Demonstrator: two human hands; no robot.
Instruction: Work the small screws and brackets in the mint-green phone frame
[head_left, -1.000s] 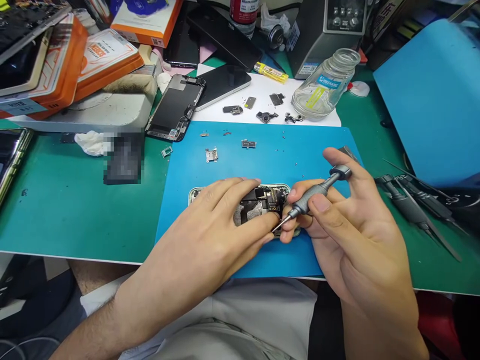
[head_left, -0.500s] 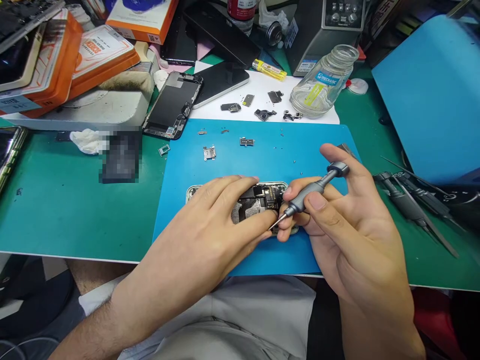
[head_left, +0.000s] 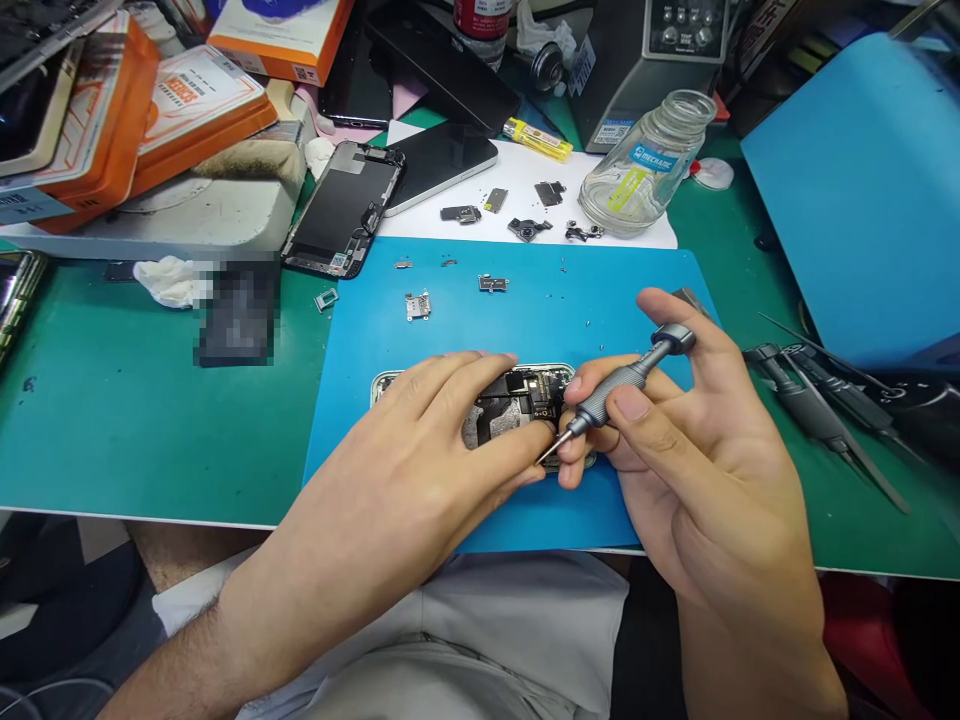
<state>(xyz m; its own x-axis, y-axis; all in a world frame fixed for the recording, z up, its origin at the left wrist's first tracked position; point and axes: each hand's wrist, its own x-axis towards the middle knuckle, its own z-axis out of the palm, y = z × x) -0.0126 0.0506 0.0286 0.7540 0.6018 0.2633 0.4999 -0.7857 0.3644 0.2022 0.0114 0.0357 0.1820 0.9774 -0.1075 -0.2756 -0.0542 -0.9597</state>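
— Grey metal: what grips the screwdriver (head_left: pixel 626 385)?
— The right hand (head_left: pixel 697 450), thumb and fingers closed round its knurled shaft, forefinger on the cap, tip down on the opened phone (head_left: pixel 517 405).
— Where does the phone lie?
— On the blue mat (head_left: pixel 450 320), near its front edge.
— And the left hand (head_left: pixel 420 450)?
— Flat across the phone, fingers spread, gripping nothing.

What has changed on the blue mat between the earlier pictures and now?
Almost nothing. The right hand keeps its grip on the grey metal screwdriver, tip at the opened silver-framed phone. The left hand still rests on that phone. Only the view shifted slightly.
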